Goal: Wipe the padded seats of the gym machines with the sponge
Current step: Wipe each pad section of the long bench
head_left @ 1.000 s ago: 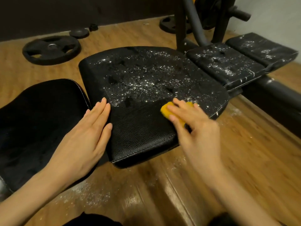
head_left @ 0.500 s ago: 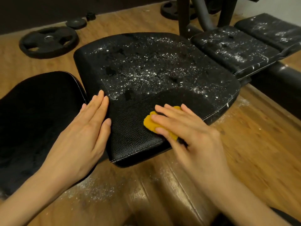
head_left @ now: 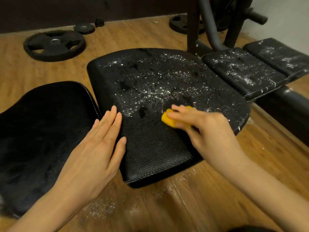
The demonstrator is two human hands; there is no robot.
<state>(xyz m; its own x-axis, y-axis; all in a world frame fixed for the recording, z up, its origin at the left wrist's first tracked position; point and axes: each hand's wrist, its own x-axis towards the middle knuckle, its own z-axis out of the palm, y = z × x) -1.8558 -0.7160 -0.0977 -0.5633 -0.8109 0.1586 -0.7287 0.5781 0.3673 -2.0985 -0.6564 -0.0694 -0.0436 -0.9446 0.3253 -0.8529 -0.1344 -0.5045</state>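
A black padded seat (head_left: 150,148) lies in the middle, its far half speckled with white powder and its near strip dark and clean. My right hand (head_left: 205,131) grips a yellow sponge (head_left: 168,120) against the pad at the edge of the powdered area; the hand is motion-blurred. My left hand (head_left: 93,148) rests flat with straight fingers on the seat's left edge. A second black pad (head_left: 41,131) lies to the left. Two narrower powdered pads (head_left: 242,72) sit at the right rear.
Weight plates lie on the wooden floor: a large one (head_left: 54,45) at far left, a small one (head_left: 84,28) behind it, another (head_left: 180,23) by the machine's dark frame posts (head_left: 194,25). White powder is scattered on the floor (head_left: 103,206) near the seat's front.
My right hand has slid the sponge away from me, from the seat's clean near strip up to the edge of the powdered patch. My left hand stays on the seat's left edge.
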